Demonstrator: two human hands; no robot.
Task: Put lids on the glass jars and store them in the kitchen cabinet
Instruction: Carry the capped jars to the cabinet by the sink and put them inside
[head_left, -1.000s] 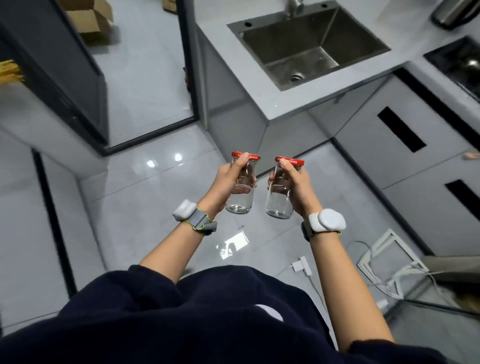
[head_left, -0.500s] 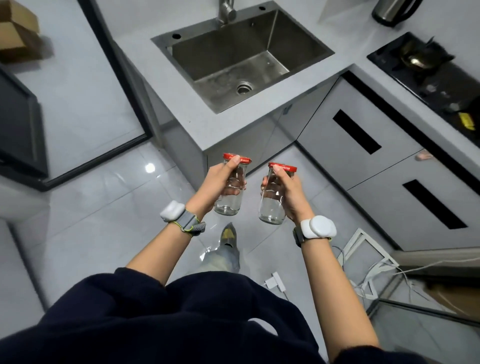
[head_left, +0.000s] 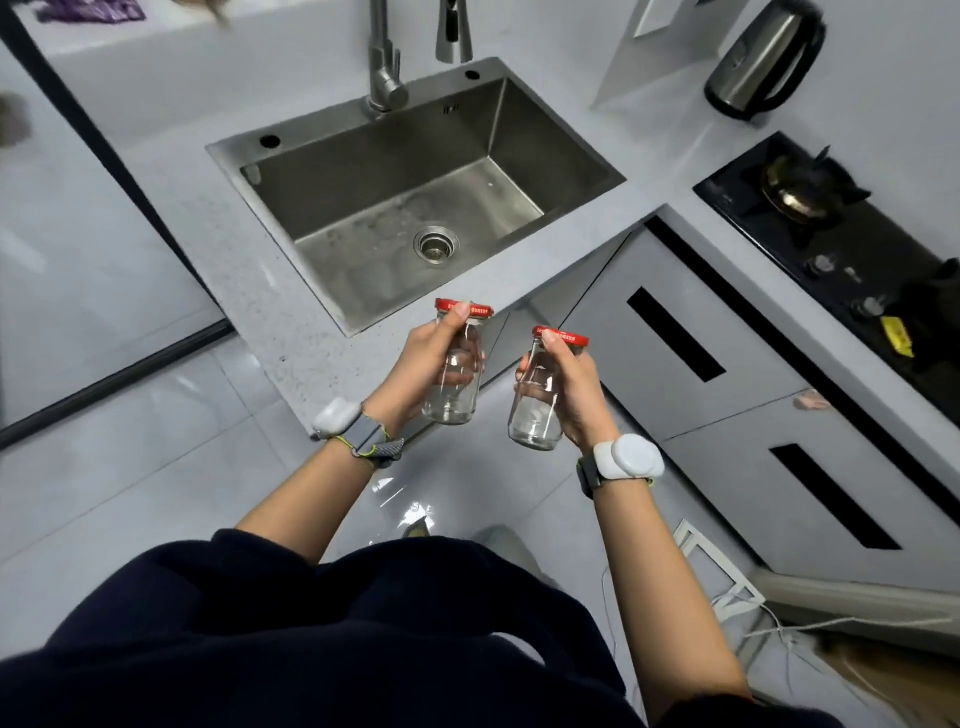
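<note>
Below the sink (head_left: 545, 150), off the front corner of the counter (head_left: 291, 332), two glass jars are held in the air, one per hand. The left jar (head_left: 453, 395) is gripped by the left hand (head_left: 426, 364): fingers are wrapped round the glass body, and the thumb is laid up the neck with its tip at the rim of the left lid (head_left: 475, 310). The right jar (head_left: 535, 421) is gripped the same way by the right hand (head_left: 574, 389), with the thumb tip touching the edge of the right lid (head_left: 569, 339).

Both lids are red and seated on the jar mouths; how tight they are cannot be told. Both jars are clear, empty and roughly upright, with their bases exposed below the hands. They are held side by side, near each other but apart. The left jar is seen slightly higher and overlaps the counter edge in view.

A left wrist device (head_left: 337, 418) and a right wrist device (head_left: 631, 457), both white, are strapped on. Grey cabinet fronts (head_left: 727, 338) with dark slot handles are seen shut, just right of the right hand. A faucet (head_left: 384, 78), kettle (head_left: 763, 57) and black gas hob (head_left: 831, 223) are set further back.
</note>
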